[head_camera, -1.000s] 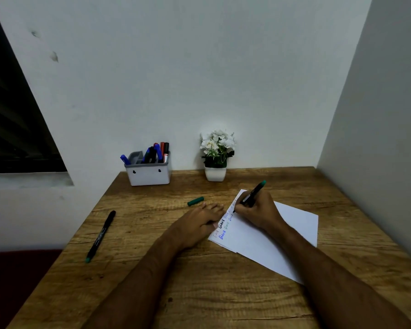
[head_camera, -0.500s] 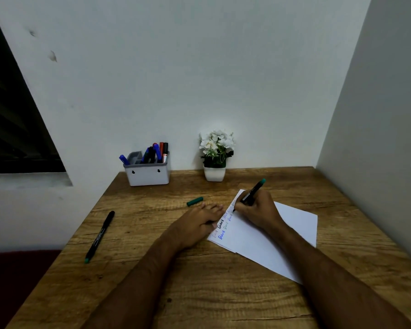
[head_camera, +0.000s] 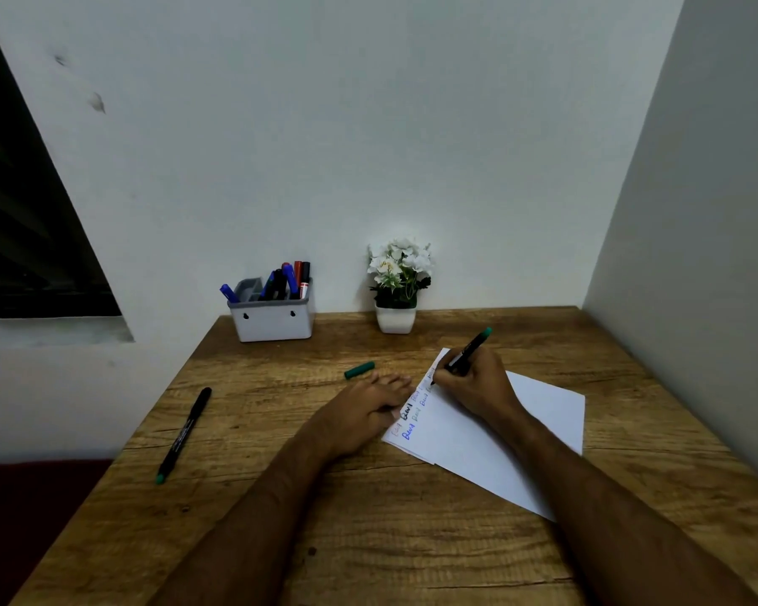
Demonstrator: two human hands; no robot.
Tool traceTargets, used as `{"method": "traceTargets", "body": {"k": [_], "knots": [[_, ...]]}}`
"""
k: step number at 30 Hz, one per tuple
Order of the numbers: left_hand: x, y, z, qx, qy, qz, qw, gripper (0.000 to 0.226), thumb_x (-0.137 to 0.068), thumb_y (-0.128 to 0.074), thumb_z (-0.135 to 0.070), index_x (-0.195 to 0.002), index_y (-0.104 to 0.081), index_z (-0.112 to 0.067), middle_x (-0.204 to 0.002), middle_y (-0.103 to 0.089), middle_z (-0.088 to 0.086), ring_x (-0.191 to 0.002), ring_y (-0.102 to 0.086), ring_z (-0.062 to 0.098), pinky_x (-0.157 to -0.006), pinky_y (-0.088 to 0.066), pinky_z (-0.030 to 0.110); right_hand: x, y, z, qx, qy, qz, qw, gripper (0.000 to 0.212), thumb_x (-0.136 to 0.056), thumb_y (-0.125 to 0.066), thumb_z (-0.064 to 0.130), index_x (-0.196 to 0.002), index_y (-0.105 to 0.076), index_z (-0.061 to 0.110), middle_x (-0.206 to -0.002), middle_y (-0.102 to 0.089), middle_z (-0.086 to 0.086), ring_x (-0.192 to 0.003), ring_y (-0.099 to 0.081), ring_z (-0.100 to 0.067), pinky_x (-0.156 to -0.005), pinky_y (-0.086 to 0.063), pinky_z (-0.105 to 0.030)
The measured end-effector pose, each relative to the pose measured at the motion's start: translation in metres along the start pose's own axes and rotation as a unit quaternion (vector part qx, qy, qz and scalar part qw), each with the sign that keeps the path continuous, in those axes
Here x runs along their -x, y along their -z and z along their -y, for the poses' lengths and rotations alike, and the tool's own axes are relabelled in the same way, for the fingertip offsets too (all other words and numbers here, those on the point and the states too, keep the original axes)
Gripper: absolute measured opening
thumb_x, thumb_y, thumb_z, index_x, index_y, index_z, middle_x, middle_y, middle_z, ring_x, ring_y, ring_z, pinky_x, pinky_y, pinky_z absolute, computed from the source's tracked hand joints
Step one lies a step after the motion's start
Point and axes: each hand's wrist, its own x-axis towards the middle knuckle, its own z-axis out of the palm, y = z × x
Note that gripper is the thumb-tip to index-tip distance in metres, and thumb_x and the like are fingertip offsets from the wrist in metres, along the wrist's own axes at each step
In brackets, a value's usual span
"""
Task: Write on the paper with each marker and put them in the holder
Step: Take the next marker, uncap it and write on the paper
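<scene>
Reaching in from the bottom edge, two bare forearms cross the brown wood-grain counter [head_camera: 412, 540]. Left hand [head_camera: 364, 413] lies palm down, fingers [head_camera: 390, 382] stretched out flat and close together, gripping nothing; fingertips rest at the left edge of the white paper sheet [head_camera: 534, 430], pinning it. Paper lies angled on the counter, with what looks like a second sheet under it. Handwritten words in black, blue and fainter ink run along its left edge, too small to read.

Right hand [head_camera: 478, 387] sits on the paper just right of the left hand, fingers curled tight around a black marker with a green end [head_camera: 467, 354]. Marker tilts up and to the right, tip down touching the paper near its upper left corner, green end pointing away from the person.

Small green marker cap [head_camera: 359, 370] lies loose on the counter just beyond the left fingertips, not touching them.

Second black marker with green end [head_camera: 184, 435], capped, lies well apart near the left counter edge, green end toward the person.

At the back against the wall: white rectangular plastic holder [head_camera: 272, 321] with several blue, black and red markers standing in it. Right of it, white flowers in a small white pot [head_camera: 397, 286].
</scene>
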Motion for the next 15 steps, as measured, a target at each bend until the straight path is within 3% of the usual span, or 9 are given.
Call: {"method": "traceTargets", "body": {"k": [4,8,11,15], "knots": [[-0.0002,0.0001,-0.0007,0.003,-0.006,-0.002,1.000,0.048,-0.101,-0.047,-0.021,-0.148,-0.041,-0.024,-0.159,-0.029,-0.006,-0.148,-0.020,0.005,-0.117,-0.003,0.019,-0.0017,-0.0003,-0.0029,0.005,-0.002,-0.006,1.000,0.010,-0.081,-0.074,0.011,-0.072,-0.070,0.009,-0.069,-0.071,-0.007,-0.065,-0.067,-0.017,-0.061,-0.051,-0.038],[-0.0007,-0.0012,0.0005,0.003,-0.004,-0.001,1.000,0.048,-0.101,-0.047,-0.021,-0.148,-0.041,-0.025,-0.159,-0.028,-0.006,-0.148,-0.020,0.004,-0.121,-0.005,0.024,-0.0014,-0.0007,-0.0029,0.003,-0.003,-0.016,1.000,0.011,-0.082,-0.076,0.010,-0.072,-0.071,0.009,-0.067,-0.070,-0.005,-0.062,-0.063,-0.010,-0.060,-0.048,-0.034],[-0.0008,-0.0009,0.0012,0.004,-0.004,-0.004,1.000,0.048,-0.100,-0.048,-0.021,-0.148,-0.041,-0.024,-0.159,-0.029,-0.006,-0.147,-0.020,0.004,-0.118,-0.004,0.020,-0.0011,0.0000,-0.0038,0.000,-0.002,-0.017,1.000,0.009,-0.082,-0.075,0.011,-0.074,-0.071,0.008,-0.070,-0.071,-0.007,-0.065,-0.067,-0.020,-0.061,-0.051,-0.036],[-0.0009,-0.0016,0.0016,0.007,-0.005,-0.001,1.000,0.050,-0.099,-0.048,-0.021,-0.149,-0.040,-0.024,-0.159,-0.029,-0.006,-0.147,-0.020,0.003,-0.119,-0.005,0.021,-0.0010,0.0001,-0.0039,-0.003,-0.006,-0.011,1.000,0.015,-0.081,-0.073,0.010,-0.069,-0.066,0.006,-0.060,-0.064,-0.004,-0.056,-0.054,-0.007,-0.056,-0.042,-0.032]]}}
